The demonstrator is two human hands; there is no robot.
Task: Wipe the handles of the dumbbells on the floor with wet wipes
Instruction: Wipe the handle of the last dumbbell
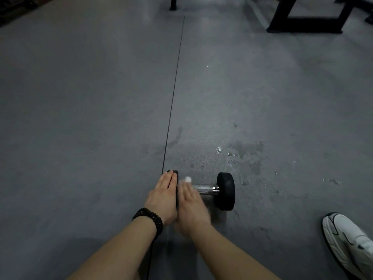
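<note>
A black dumbbell (225,191) with a chrome handle (205,188) lies on the grey floor, low in the middle of the head view. My left hand (162,197) rests flat with straight fingers against its left weight, which is mostly hidden behind it. My right hand (190,205) is blurred over the left part of the handle, and a bit of white wet wipe (187,179) shows past its fingertips. How the right fingers lie on the wipe is hidden.
A floor seam (172,102) runs away from the dumbbell toward the back. Wet patches (238,156) mark the floor behind the dumbbell. A white sneaker (347,239) is at the lower right. A black equipment frame (306,19) stands at the far right.
</note>
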